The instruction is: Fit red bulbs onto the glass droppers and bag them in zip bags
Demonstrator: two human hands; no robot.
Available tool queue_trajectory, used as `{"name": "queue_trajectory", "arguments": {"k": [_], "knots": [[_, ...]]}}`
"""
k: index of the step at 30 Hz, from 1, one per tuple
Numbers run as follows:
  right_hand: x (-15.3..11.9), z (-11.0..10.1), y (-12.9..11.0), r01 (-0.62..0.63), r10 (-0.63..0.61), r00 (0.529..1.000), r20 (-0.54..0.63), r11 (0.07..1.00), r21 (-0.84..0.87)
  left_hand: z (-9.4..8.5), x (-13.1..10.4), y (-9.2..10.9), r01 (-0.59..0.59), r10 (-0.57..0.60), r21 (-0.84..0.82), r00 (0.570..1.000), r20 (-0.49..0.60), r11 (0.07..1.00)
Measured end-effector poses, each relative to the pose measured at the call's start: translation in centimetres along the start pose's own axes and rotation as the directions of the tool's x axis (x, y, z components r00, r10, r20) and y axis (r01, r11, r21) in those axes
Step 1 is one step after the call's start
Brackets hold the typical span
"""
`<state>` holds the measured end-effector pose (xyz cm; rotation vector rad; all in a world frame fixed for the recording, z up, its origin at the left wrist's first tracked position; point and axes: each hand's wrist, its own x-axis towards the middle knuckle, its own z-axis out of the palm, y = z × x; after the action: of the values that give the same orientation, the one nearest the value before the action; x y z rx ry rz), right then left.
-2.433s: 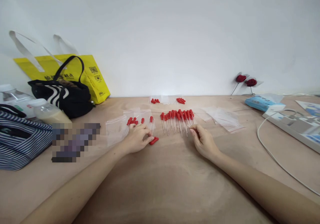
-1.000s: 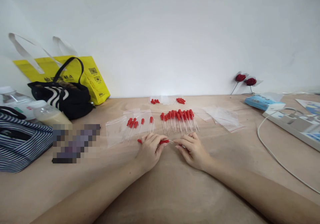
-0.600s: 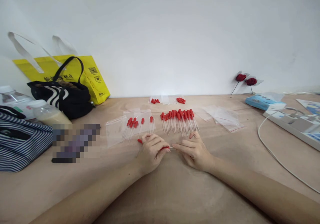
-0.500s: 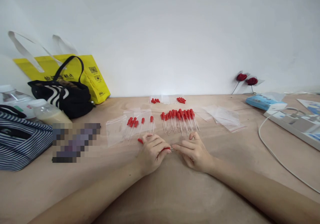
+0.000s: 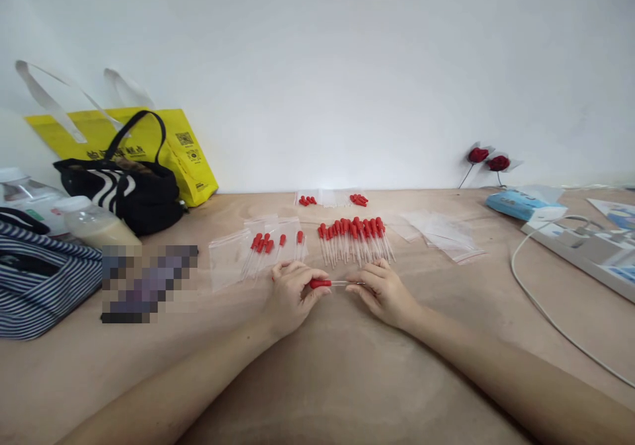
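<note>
My left hand (image 5: pixel 292 297) pinches the red rubber bulb (image 5: pixel 321 284) of a dropper between thumb and fingers. From the bulb, a thin clear tube (image 5: pixel 339 283) runs level to my right hand (image 5: pixel 381 293), whose closed fingertips hold its other end. A dense row of red-bulbed droppers (image 5: pixel 354 230) lies just beyond my hands, bulbs pointing away. Several more droppers (image 5: pixel 262 243) rest on clear zip bags (image 5: pixel 225 260) at the left. The fingers hide part of the bulb and the tube's far end.
Loose red bulbs (image 5: pixel 358 200) lie on plastic near the wall. Other clear bags (image 5: pixel 441 233) are at the right, near a blue tissue pack (image 5: pixel 520 203) and a power strip (image 5: pixel 580 250) with a white cable. Bags and bottles (image 5: pixel 96 223) stand at the left.
My hands have drawn slightly apart and up the table. More of the red bulb and the clear tube now shows between them.
</note>
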<state>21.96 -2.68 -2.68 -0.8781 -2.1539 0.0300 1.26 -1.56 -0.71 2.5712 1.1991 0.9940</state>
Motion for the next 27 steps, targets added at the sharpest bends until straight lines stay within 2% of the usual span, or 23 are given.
{"name": "queue_trajectory", "arguments": {"k": [4,12,16,19,21,23,25,27], "knots": [[-0.2,0.0,0.1,0.030,-0.030,0.999,0.031,0.999,0.012,-0.1,-0.2,0.0,-0.022,0.022,0.006,0.999,0.033,1.000],[-0.4,0.3,-0.5,0.053,-0.053,0.999,0.010,0.999,0.008,0.1,-0.4,1.0,-0.079,0.079,-0.017,0.997,-0.023,0.997],[-0.1,0.2,-0.7,0.024,-0.024,1.000,0.000,0.999,0.030,0.2,-0.2,0.9,-0.051,0.050,-0.028,0.999,-0.020,0.998],[0.1,0.2,-0.9,-0.028,0.032,0.998,-0.046,0.997,0.070,0.1,0.1,0.6,0.029,-0.033,-0.061,0.998,-0.058,0.998],[0.2,0.2,-1.0,-0.063,0.070,0.995,-0.074,0.994,0.092,0.2,0.1,0.4,0.087,-0.097,-0.132,0.993,-0.067,0.987],[0.3,0.2,-1.1,-0.086,0.094,0.993,-0.075,0.990,0.108,0.2,0.1,0.3,0.122,-0.133,-0.261,0.991,-0.025,0.958],[0.3,0.2,-1.1,-0.091,0.098,0.994,-0.056,0.989,0.113,0.2,0.3,0.3,0.156,-0.162,-0.428,0.987,0.024,0.890],[0.2,0.2,-1.0,-0.096,0.099,0.995,-0.029,0.990,0.100,-0.1,1.0,0.2,0.222,-0.247,-0.582,0.968,0.038,0.782]]}}
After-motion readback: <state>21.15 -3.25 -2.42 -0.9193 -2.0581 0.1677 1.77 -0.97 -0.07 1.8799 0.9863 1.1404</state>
